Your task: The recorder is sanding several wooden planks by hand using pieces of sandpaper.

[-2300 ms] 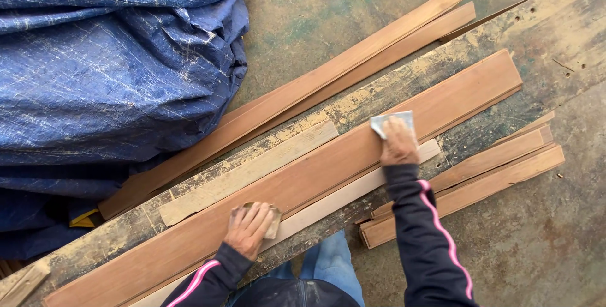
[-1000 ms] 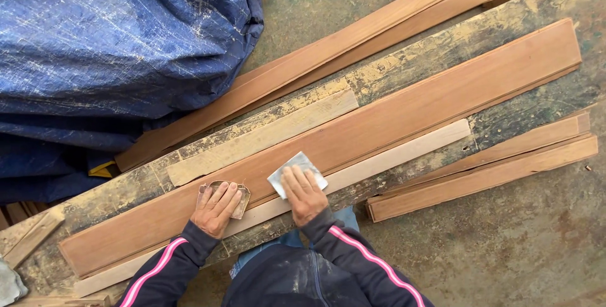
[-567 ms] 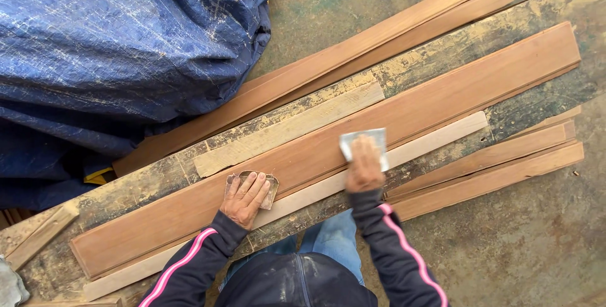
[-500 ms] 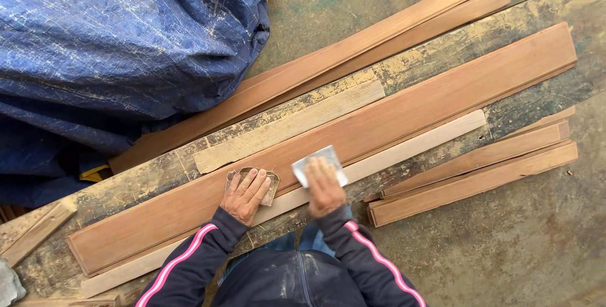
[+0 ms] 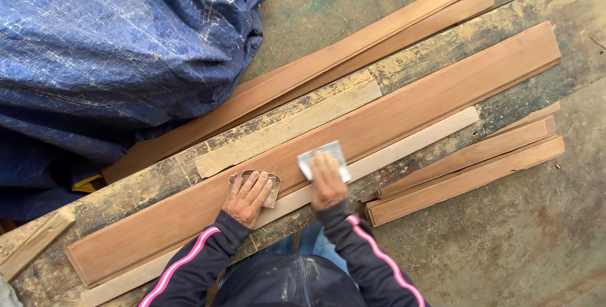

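- Head view, item one: long reddish-brown plank (image 5: 404, 114), lying flat and slantwise on a worn, paint-flecked work board (image 5: 555, 4). Judged to be laid flat so its broad face is open to rubbing along the grain.
- Item two: right hand (image 5: 328, 182), palm down, fingers stretched flat and close together on a pale grey sheet of sandpaper (image 5: 323, 157). The sheet is pinned between palm and plank near the plank's nearer edge, not curled into a fist. The flat press seems meant to spread pressure across the sheet.
- Item three: left hand (image 5: 247, 196), fingers spread and lightly bent over a small brown sanding pad (image 5: 273, 188), which rests on the plank just left of the grey sheet. The hand bears down, apparently steadying the plank; whether it grips the pad's edges cannot be told.
- Item four: pale thin strip (image 5: 416, 144), lying against the plank's nearer edge, partly under both wrists.
- Item five: short weathered batten (image 5: 287, 129), on the work board just beyond the plank.
- Item six: two long boards (image 5: 353, 57), stacked beyond the work board on the concrete floor (image 5: 517, 250).
- Item seven: bundle of shorter slats (image 5: 467, 171), to the right, on the floor beside the work board.
- Item eight: crumpled blue tarpaulin (image 5: 113, 48), upper left, well apart from both hands.
- Sleeves: dark with pink stripes.
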